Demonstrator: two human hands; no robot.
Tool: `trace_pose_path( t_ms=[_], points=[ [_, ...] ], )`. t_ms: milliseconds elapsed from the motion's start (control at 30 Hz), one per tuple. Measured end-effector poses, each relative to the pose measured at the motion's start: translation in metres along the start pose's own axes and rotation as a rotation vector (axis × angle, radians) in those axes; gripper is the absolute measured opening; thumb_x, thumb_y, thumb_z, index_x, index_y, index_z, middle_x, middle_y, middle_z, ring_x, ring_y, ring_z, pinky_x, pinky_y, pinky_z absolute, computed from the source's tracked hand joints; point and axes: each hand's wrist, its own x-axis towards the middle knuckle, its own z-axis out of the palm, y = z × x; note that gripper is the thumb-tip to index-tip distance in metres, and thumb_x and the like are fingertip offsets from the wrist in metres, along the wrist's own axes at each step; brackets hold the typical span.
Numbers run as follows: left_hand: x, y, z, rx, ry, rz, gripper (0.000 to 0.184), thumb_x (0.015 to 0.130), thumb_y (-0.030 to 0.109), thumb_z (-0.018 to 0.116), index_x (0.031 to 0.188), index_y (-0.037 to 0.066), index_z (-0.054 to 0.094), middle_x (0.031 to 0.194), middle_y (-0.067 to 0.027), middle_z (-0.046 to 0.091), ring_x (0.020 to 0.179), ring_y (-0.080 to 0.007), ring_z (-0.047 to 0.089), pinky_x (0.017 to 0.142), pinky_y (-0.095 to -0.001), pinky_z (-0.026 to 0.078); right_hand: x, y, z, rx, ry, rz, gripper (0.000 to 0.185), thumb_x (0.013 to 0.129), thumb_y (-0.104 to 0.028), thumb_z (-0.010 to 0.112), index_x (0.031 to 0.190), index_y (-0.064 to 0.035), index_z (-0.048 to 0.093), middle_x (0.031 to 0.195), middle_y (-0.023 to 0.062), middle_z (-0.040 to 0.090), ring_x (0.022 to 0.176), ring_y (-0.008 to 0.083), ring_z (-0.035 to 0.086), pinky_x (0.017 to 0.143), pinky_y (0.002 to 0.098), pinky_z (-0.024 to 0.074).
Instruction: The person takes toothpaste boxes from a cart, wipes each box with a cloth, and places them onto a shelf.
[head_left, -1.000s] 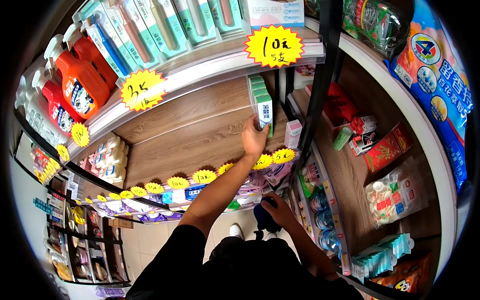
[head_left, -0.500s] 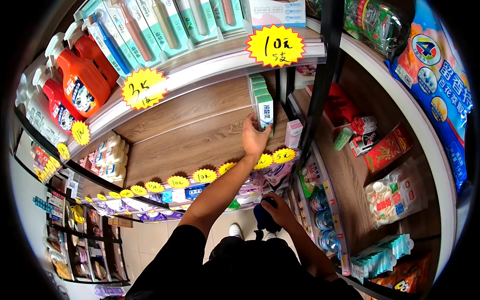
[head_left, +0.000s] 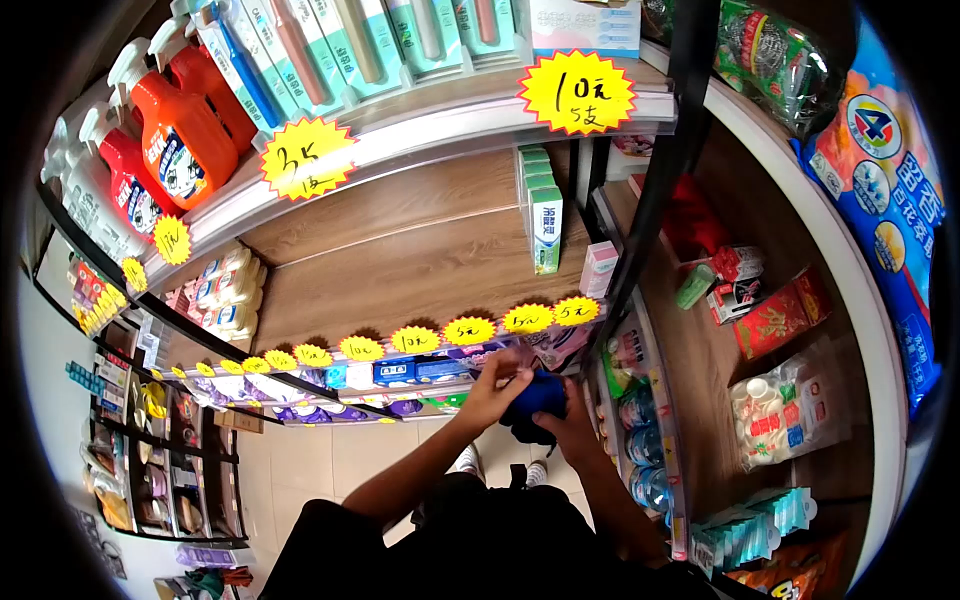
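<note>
In front of my body, below the shelf edge, my right hand (head_left: 572, 425) grips a dark blue bundle (head_left: 541, 396) that looks like soft cloth. Its exact kind does not show. On the bundle's left edge is my left hand (head_left: 492, 388), thumb and fingers closed at its rim, the fingertips slightly blurred. Above them on the wooden shelf, a row of white and green toothpaste boxes (head_left: 545, 228) stands upright at the right end, apart from both hands. A small pink box (head_left: 599, 268) is to the right of that row.
Yellow price tags (head_left: 416, 339) line the shelf's front edge. Orange pump bottles (head_left: 184, 135) and boxed toothbrushes (head_left: 362, 45) stand on the shelf above. A black upright post (head_left: 655, 180) separates the side shelf, which carries a bag of white cups (head_left: 778, 405) and red boxes (head_left: 780, 312).
My left hand has let go of the front toothpaste box and come down to the blue bundle. My right hand has lifted the bundle slightly. The toothpaste boxes stay on the shelf.
</note>
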Motion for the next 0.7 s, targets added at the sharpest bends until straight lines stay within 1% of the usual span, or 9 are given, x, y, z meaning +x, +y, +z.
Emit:
trace_pose_path(
  t_ms=[100, 200, 233, 333, 367, 400, 500, 567, 700],
  points=[
    [-0.041, -0.015, -0.036, -0.304, -0.124, -0.454, 0.044, 0.100, 0.032, 0.063, 0.134, 0.007, 0.052, 0.128, -0.0085, 0.060, 0.120, -0.0191, 0.056, 0.104, -0.0369, 0.044, 0.002, 0.014, 0.011, -0.061, -0.037, 0.020, 0.059, 0.083, -0.003, 0.072, 0.135, -0.0051, 0.046, 0.114, 0.0057, 0.061, 0.105, 0.0162, 0.060, 0.093, 0.0319, 0.0498],
    [-0.080, -0.012, -0.043, -0.298, 0.002, -0.192, 0.024, 0.096, 0.019, 0.070, 0.114, 0.006, 0.062, 0.104, -0.0033, 0.066, 0.095, -0.0109, 0.060, 0.087, -0.0274, 0.048, 0.005, 0.042, 0.025, -0.237, -0.115, -0.020, 0.053, 0.085, -0.003, 0.071, 0.133, -0.0040, 0.048, 0.112, 0.0047, 0.061, 0.101, 0.0144, 0.060, 0.091, 0.0307, 0.0499],
    [-0.092, -0.017, -0.049, -0.304, 0.013, -0.192, 0.024, 0.096, 0.019, 0.070, 0.114, 0.006, 0.062, 0.104, -0.0033, 0.066, 0.095, -0.0109, 0.060, 0.087, -0.0274, 0.048, 0.003, 0.050, 0.032, -0.346, -0.170, -0.087, 0.051, 0.086, -0.004, 0.071, 0.132, -0.0034, 0.048, 0.111, 0.0042, 0.062, 0.100, 0.0136, 0.061, 0.090, 0.0302, 0.0498],
    [-0.125, -0.015, -0.075, -0.269, 0.285, -0.075, 0.013, 0.094, 0.012, 0.071, 0.102, 0.007, 0.061, 0.091, 0.0010, 0.065, 0.081, -0.0067, 0.058, 0.077, -0.0241, 0.048, -0.012, 0.050, 0.071, -0.205, -0.257, 0.053, 0.041, 0.090, -0.006, 0.070, 0.127, -0.0017, 0.053, 0.111, 0.0051, 0.063, 0.102, 0.0127, 0.060, 0.091, 0.0295, 0.0483],
    [-0.140, -0.015, -0.089, -0.281, 0.278, -0.082, 0.014, 0.095, 0.013, 0.070, 0.105, 0.007, 0.062, 0.094, -0.0002, 0.065, 0.084, -0.0077, 0.060, 0.079, -0.0248, 0.049, -0.018, 0.051, 0.086, -0.072, -0.307, 0.151, 0.039, 0.090, -0.006, 0.070, 0.126, -0.0013, 0.055, 0.111, 0.0054, 0.063, 0.103, 0.0128, 0.059, 0.092, 0.0296, 0.0477],
    [-0.155, -0.011, -0.100, -0.355, 0.299, -0.115, 0.018, 0.095, 0.012, 0.070, 0.109, 0.006, 0.062, 0.097, -0.0011, 0.065, 0.087, -0.0084, 0.060, 0.081, -0.0253, 0.050, -0.021, 0.067, 0.094, -0.051, -0.324, 0.263, 0.052, 0.088, -0.009, 0.072, 0.135, -0.0037, 0.051, 0.113, 0.0087, 0.065, 0.100, 0.0179, 0.063, 0.089, 0.0324, 0.0511],
    [-0.211, 0.014, -0.142, -0.489, 0.318, -0.189, 0.030, 0.093, 0.009, 0.071, 0.119, 0.004, 0.059, 0.105, -0.0038, 0.065, 0.097, -0.0115, 0.061, 0.087, -0.0274, 0.051, -0.037, 0.086, 0.137, 0.004, -0.458, 0.457, 0.050, 0.088, -0.009, 0.071, 0.134, -0.0019, 0.053, 0.114, 0.0081, 0.065, 0.102, 0.0169, 0.062, 0.093, 0.0327, 0.0493],
    [-0.259, 0.019, -0.177, -0.424, 0.314, -0.135, 0.037, 0.090, 0.003, 0.070, 0.125, 0.003, 0.058, 0.109, -0.0040, 0.065, 0.101, -0.0136, 0.062, 0.089, -0.0289, 0.051, -0.049, 0.101, 0.173, -0.061, -0.545, 0.426, 0.036, 0.090, -0.012, 0.066, 0.123, 0.0005, 0.061, 0.112, 0.0064, 0.066, 0.103, 0.0158, 0.061, 0.094, 0.0308, 0.0470],
    [-0.369, 0.018, -0.239, -0.536, 0.504, -0.114, 0.038, 0.091, 0.004, 0.070, 0.127, 0.004, 0.058, 0.112, -0.0052, 0.066, 0.103, -0.0151, 0.063, 0.091, -0.0314, 0.052, -0.094, 0.136, 0.262, 0.019, -0.686, 0.480, 0.036, 0.089, -0.008, 0.064, 0.124, 0.0007, 0.061, 0.112, 0.0052, 0.066, 0.103, 0.0142, 0.060, 0.095, 0.0298, 0.0458]
  ],
)
